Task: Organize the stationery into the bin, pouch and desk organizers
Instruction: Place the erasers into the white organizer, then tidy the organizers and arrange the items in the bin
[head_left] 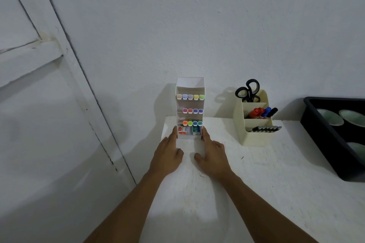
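Observation:
A tall white tiered desk organizer (190,83) stands at the far left corner of the white table, against the wall. Three of its shelves hold rows of coloured highlighters (190,97); its lowest shelf holds small boxes (182,130). My left hand (166,154) rests flat on the table with its fingertips against the organizer's lower left side. My right hand (212,154) mirrors it, fingertips touching the lower right side. Neither hand is wrapped around anything. A cream desk organizer (254,136) to the right holds black scissors (248,90), markers (262,112) and pens (266,128).
A black bin (324,134) with pale round items inside sits at the right edge of the table. The table's left edge drops off beside the white organizer, next to a white door (49,104). The wall stands directly behind both organizers.

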Available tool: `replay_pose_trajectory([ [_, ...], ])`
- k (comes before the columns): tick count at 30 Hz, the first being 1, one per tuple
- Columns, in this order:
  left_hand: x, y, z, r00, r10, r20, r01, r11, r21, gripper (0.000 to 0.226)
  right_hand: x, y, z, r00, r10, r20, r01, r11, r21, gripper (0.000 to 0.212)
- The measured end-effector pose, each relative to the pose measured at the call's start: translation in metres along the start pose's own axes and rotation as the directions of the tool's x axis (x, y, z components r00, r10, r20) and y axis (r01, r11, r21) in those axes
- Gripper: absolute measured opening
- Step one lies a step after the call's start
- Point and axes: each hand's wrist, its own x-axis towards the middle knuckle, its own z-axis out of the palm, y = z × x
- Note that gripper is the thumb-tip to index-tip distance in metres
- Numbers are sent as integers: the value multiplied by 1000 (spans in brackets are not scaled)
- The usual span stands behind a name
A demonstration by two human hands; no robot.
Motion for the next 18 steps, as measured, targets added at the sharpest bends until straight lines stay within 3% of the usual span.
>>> replay_pose_trajectory([
  [7, 0, 0, 1, 1000, -5, -2, 5, 1000, -15, 78, -4, -3, 1, 998, 6, -59, -3, 999, 51, 81],
  [18, -1, -2, 1, 1000, 0, 18, 0, 1000, -18, 79, -1, 0, 0, 999, 21, -32, -20, 999, 49, 81],
])
